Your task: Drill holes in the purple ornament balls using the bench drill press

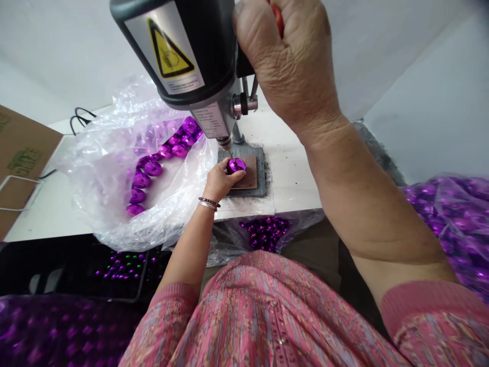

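My left hand (221, 181) grips a shiny purple ball (237, 165) between thumb and fingers. The ball rests on a brown board (249, 179) that lies on the grey base plate (261, 189) of a bench drill press (214, 61). Right above the ball is the thin drill bit (230, 153); whether it touches the ball I cannot tell. High on the right, my right hand (292, 56) is closed around the press's feed handle, of which a bit of red (278, 20) shows between the fingers.
A clear plastic bag (95, 168) with several purple balls (153, 168) lies open left of the press. A cardboard box (25, 158) stands at the far left. Purple balls fill bags below the table (263, 232) and at right (458, 224). Dark shavings surround the base plate.
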The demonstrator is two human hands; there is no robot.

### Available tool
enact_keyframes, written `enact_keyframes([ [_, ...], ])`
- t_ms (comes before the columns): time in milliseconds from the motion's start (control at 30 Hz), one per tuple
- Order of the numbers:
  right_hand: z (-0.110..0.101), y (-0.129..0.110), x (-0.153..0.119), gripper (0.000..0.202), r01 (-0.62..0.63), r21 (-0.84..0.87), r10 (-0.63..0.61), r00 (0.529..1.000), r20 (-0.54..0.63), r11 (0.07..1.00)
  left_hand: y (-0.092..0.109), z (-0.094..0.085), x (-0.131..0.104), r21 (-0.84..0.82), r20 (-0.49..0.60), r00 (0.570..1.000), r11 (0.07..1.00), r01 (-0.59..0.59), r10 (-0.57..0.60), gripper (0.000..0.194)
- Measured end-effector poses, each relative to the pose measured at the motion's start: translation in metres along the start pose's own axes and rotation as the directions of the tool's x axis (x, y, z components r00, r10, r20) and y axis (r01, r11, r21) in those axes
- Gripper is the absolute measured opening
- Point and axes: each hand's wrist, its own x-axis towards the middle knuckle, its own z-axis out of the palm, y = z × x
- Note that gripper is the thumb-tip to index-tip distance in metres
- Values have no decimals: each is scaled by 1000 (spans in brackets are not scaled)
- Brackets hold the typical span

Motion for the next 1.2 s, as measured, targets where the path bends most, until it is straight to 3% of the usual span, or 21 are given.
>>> enact_keyframes([
  [233,0,-1,0,37,-19,2,19,999,-26,1000,-2,2,3,-100,33,999,995,1,3,40],
  [433,-4,9,-15,27,117,51,-115,993,-27,992,-10,10,3,-116,-37,999,993,-20,16,47],
  [633,-8,14,-44,23,152,-156,-158,987,-30,976,-14,15,5,-156,-43,999,987,-29,23,42],
  [833,-8,17,-58,18,154,-402,-157,987,24,903,-9,12,2,-109,-34,999,993,-43,39,37],
  [967,-5,26,-71,19,215,-464,-221,974,42,859,-5,10,0,-45,-66,997,999,-30,27,45],
  [1200,5,40,-89,28,241,-527,-311,949,-47,815,-11,16,-1,-73,-104,995,997,-20,13,52],
])
